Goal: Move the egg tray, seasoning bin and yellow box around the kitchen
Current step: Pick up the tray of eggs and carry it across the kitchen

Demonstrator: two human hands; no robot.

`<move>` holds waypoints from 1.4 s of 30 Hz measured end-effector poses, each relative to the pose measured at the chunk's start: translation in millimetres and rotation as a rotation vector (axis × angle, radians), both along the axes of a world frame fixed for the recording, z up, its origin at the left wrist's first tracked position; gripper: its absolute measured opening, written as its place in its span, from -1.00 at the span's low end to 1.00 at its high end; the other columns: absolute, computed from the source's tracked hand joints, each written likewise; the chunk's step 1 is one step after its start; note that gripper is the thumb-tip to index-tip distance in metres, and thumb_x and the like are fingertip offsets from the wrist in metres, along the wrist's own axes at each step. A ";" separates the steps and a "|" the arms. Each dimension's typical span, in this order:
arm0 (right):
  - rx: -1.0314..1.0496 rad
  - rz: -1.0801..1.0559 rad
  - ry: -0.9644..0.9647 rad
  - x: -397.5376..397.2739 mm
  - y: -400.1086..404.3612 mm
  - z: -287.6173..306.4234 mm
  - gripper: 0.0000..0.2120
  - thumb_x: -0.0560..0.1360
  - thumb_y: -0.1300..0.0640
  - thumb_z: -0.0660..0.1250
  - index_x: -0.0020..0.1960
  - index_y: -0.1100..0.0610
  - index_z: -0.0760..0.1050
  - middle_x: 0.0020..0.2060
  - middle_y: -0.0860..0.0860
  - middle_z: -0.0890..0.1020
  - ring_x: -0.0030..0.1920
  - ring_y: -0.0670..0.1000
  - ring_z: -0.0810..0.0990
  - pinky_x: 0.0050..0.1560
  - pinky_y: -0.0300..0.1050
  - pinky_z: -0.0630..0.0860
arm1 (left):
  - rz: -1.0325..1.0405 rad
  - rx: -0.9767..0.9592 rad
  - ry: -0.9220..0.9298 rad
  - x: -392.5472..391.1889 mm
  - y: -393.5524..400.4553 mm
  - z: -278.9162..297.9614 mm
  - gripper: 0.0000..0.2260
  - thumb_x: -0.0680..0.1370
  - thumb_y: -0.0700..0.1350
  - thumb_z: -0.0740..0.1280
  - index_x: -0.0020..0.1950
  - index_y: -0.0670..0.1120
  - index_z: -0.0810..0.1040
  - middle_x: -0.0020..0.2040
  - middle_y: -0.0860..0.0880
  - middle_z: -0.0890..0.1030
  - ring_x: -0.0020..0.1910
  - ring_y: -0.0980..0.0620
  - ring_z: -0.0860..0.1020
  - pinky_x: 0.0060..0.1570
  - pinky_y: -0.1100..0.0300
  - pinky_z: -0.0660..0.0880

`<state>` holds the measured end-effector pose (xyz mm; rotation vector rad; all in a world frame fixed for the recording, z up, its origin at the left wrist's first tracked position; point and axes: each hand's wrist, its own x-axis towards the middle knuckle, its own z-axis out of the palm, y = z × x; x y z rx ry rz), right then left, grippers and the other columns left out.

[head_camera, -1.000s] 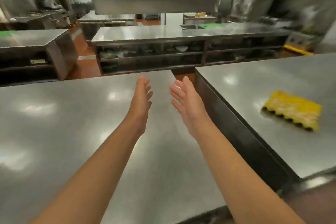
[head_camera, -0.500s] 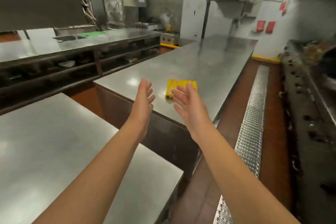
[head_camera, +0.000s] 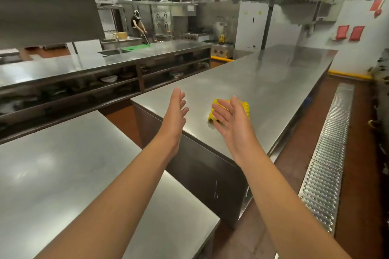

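Both hands up, left hand (head_camera: 176, 109) and right hand (head_camera: 231, 121), fingers straight and spread, holding nothing; the yellow moulded egg tray (head_camera: 244, 107) lies on the long steel surface (head_camera: 273, 82), partly behind the right hand.

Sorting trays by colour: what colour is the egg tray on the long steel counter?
Yellow egg tray, seen in the head view.

Long steel counter (head_camera: 273, 82), floor grate (head_camera: 328, 153), green board (head_camera: 136, 48)
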<state>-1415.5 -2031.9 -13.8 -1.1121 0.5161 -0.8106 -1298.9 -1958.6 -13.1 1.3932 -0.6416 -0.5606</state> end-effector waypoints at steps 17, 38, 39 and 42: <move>-0.065 0.394 0.129 43.1 -143.1 -20.5 -0.49 0.67 -0.16 0.01 0.49 0.10 0.32 0.43 0.04 0.45 0.44 0.03 0.40 0.50 0.08 0.26 | 0.399 0.056 0.094 -1.9 -103.5 -28.9 -0.42 0.64 0.31 -0.06 0.61 0.10 0.15 0.62 0.05 0.19 0.57 -0.04 0.22 0.54 -0.09 0.09; -0.174 0.605 0.157 201.8 -234.2 -13.0 -0.49 0.66 -0.18 -0.02 0.51 0.03 0.27 0.47 -0.03 0.40 0.45 0.01 0.38 0.51 0.01 0.26 | 0.583 0.048 0.100 130.5 -193.6 -24.6 -0.44 0.65 0.29 -0.06 0.61 0.11 0.12 0.61 0.07 0.19 0.56 -0.02 0.23 0.53 -0.07 0.09; -0.179 0.638 0.157 209.6 -232.8 -15.2 -0.49 0.66 -0.19 -0.03 0.51 0.02 0.27 0.47 -0.04 0.40 0.46 0.01 0.38 0.50 0.00 0.26 | 0.613 0.052 0.099 133.5 -191.9 -25.1 -0.44 0.65 0.29 -0.06 0.61 0.12 0.13 0.61 0.07 0.19 0.56 -0.02 0.23 0.53 -0.07 0.09; -0.181 0.793 0.164 234.5 -224.0 -25.4 -0.49 0.64 -0.23 -0.02 0.50 -0.02 0.29 0.46 -0.07 0.41 0.45 -0.01 0.39 0.48 -0.02 0.25 | 0.755 0.078 0.103 137.4 -184.5 -30.9 -0.44 0.65 0.28 -0.08 0.61 0.11 0.13 0.62 0.07 0.18 0.57 -0.01 0.22 0.53 -0.06 0.10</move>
